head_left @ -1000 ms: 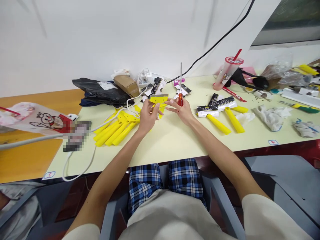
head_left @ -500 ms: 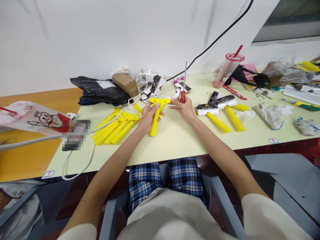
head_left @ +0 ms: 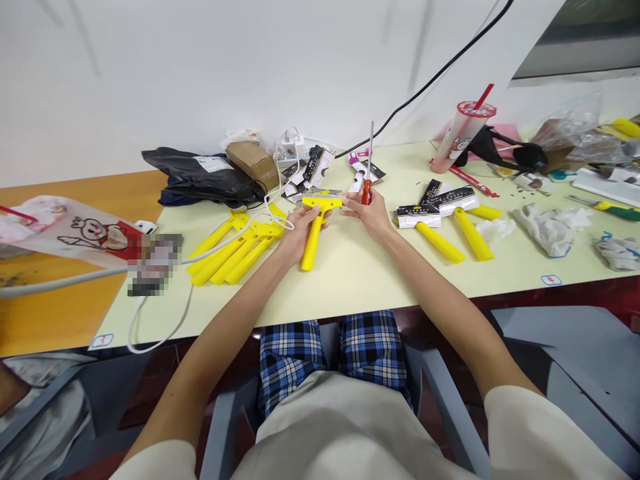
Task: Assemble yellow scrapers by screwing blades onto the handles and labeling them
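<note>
A yellow scraper (head_left: pixel 312 241) is held by my left hand (head_left: pixel 299 233), its thumb near the head and its handle pointing down toward me. A thin metallic strip (head_left: pixel 327 193) shows along the top of the scraper head. My right hand (head_left: pixel 371 212) is wrapped round a red-handled screwdriver (head_left: pixel 367 192), whose shaft points up, while its fingertips touch the right end of the scraper head. Several yellow scraper handles (head_left: pixel 239 257) lie in a pile left of my left hand. Right of my right hand lie scrapers with black and white card sleeves (head_left: pixel 419 216).
Behind the pile lie a black bag (head_left: pixel 203 179) and a cardboard box (head_left: pixel 253 165). A white cable (head_left: pixel 205 253) crosses the left side. A drink cup (head_left: pixel 461 137) stands at the back right, near crumpled white gloves (head_left: pixel 545 228). Another person's arm (head_left: pixel 13 389) shows at lower left.
The view has shifted slightly. The metallic strip now shows more clearly along the scraper head. My right hand's fingertips have closed in on the head's right end.
</note>
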The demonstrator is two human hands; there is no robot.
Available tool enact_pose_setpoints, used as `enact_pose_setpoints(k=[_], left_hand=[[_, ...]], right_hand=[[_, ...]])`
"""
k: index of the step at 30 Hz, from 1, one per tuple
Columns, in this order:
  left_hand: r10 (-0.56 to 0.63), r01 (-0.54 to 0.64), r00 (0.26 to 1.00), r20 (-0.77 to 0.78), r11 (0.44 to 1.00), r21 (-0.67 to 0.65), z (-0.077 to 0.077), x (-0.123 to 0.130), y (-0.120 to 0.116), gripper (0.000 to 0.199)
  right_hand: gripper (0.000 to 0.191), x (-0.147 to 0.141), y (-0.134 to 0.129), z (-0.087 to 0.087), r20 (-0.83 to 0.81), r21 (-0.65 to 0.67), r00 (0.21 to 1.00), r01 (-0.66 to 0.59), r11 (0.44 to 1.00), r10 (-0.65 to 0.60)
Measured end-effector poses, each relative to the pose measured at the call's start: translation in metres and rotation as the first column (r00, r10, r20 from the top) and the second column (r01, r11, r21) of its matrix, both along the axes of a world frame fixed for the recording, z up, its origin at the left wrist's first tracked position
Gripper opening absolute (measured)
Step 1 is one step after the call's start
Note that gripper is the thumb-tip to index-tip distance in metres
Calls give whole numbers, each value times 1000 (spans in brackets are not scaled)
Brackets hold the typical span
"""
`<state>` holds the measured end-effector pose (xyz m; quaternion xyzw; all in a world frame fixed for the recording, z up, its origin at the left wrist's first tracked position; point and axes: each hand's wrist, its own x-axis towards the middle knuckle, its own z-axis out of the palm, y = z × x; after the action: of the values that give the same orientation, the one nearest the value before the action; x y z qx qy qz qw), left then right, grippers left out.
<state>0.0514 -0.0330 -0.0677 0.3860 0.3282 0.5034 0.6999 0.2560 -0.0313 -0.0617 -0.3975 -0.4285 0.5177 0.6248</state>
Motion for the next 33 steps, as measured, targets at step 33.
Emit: enact_pose_setpoints(k=[33], left_hand=[[37,-4,994,-107,956,294,14,-4,-8,58]], right_hand=[[64,5,-17,30,164,283,986,-33,959,-14]])
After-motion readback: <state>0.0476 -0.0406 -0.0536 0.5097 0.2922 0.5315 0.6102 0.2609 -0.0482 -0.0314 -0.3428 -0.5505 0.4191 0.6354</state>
